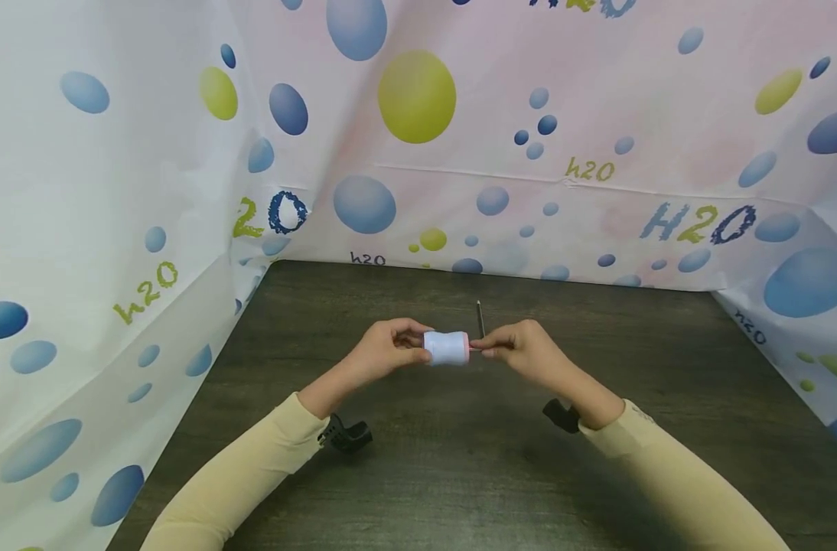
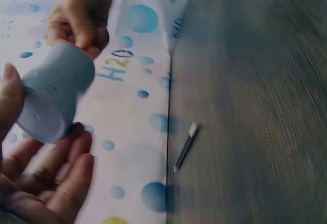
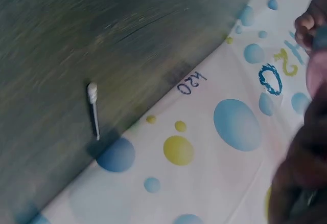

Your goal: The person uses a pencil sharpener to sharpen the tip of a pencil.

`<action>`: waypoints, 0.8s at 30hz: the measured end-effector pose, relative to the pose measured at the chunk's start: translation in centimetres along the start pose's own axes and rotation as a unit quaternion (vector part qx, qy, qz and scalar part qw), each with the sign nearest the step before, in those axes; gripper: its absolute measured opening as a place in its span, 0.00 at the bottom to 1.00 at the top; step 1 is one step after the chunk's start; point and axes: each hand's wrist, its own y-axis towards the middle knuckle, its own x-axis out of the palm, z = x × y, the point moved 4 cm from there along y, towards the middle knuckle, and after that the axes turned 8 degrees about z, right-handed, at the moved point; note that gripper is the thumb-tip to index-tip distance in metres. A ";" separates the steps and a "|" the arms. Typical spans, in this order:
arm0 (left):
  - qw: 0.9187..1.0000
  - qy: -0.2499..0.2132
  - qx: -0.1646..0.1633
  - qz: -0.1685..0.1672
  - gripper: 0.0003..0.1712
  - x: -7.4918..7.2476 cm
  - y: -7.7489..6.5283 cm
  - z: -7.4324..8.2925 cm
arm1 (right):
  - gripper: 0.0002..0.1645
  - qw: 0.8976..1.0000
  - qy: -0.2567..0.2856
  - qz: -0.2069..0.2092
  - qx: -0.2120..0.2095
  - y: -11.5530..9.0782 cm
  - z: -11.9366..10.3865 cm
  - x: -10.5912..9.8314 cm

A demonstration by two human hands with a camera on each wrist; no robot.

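A light blue, narrow-waisted cylinder with a pink end is held level above the dark table. My left hand grips its blue end between thumb and fingers; the flat round base faces that palm in the left wrist view. At the pink end my right hand pinches a small thin piece, mostly hidden by the fingertips. Behind the hands a slim dark stick with a pale tip lies on the table.
The dark wood table meets a white sheet printed with blue and green dots at the back and sides. Black wrist mounts hang below both forearms.
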 end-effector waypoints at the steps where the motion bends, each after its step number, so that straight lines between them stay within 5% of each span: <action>1: 0.999 0.028 0.027 0.006 0.24 -0.1 -0.1 0.2 | 0.11 0.999 0.027 -0.028 0.030 0.2 0.3 0.0; 5: 0.983 0.121 0.135 0.024 0.30 -0.1 -0.6 1.3 | 0.16 0.970 0.148 -0.119 0.150 0.8 1.4 0.2; 8: 0.968 0.158 0.193 0.034 0.31 -0.1 -0.7 2.0 | 0.20 0.946 0.205 -0.143 0.206 0.9 2.0 0.3; 12: 0.966 0.161 0.202 0.031 0.33 -0.1 -0.2 2.5 | 0.20 0.956 0.195 -0.114 0.186 1.0 2.3 0.2; 18: 0.987 0.090 0.134 0.015 0.50 -0.7 0.6 2.4 | 0.16 0.988 0.110 -0.008 0.104 0.8 1.6 -0.5; 21: 0.999 0.008 0.053 0.010 0.44 -1.3 0.8 1.9 | 0.13 0.992 0.050 0.076 0.083 0.4 1.2 -1.5; 24: 0.998 -0.060 -0.032 -0.008 0.34 -1.6 1.0 1.4 | 0.11 0.989 0.002 0.142 0.049 -0.1 0.8 -2.4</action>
